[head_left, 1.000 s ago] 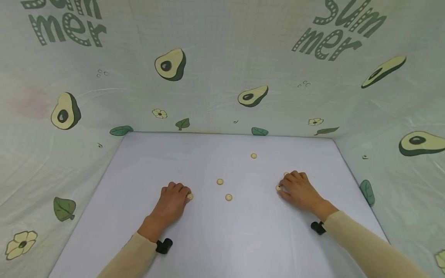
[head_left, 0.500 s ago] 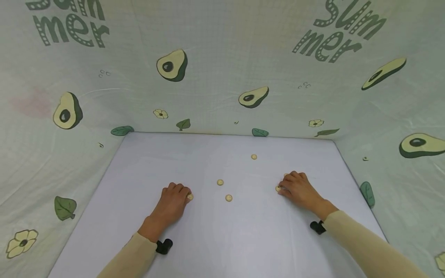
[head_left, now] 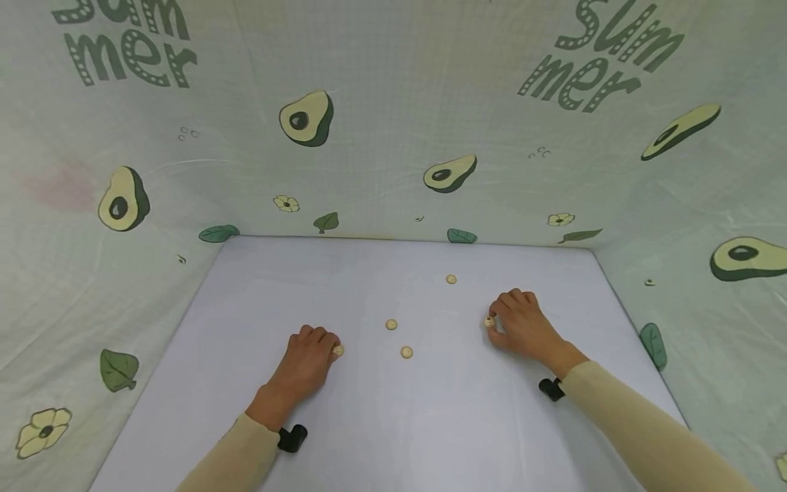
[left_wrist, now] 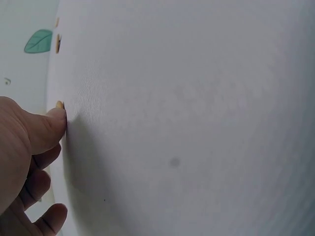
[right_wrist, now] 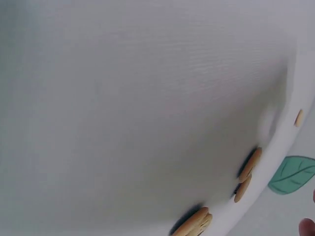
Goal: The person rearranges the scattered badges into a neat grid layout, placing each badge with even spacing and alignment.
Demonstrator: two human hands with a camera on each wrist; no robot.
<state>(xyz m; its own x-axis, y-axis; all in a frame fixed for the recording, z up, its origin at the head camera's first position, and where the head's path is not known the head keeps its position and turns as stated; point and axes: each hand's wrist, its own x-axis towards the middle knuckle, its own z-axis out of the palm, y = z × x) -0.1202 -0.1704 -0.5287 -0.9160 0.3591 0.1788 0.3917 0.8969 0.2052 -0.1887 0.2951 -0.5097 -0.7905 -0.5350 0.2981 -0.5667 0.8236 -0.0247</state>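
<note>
Near the table's left-middle, my left hand [head_left: 303, 364] holds the edge of a round pale wooden button [head_left: 338, 350] with thumb and fingertips. In the left wrist view, the thumb lies against that button [left_wrist: 60, 104], right at the table surface. Over to the right, my right hand [head_left: 522, 324] pinches another button [head_left: 489, 321] between thumb and index finger. Between the hands lie two loose buttons, one upper [head_left: 391, 324] and one lower [head_left: 406, 352]. Only a bit of fingertips [right_wrist: 307, 227] shows at the right wrist view's edge.
Farther back on the white tabletop [head_left: 369, 424] lies another button [head_left: 451, 279]. A patterned cloth [head_left: 381, 102] with avocados and leaves hangs behind and along both sides. Dark wrist cameras sit by the left cuff [head_left: 292, 438] and right cuff [head_left: 551, 389].
My right hand has shifted slightly up and left with its button; the button seen earlier beside its fingers is now out of sight. The left hand stays in place.
</note>
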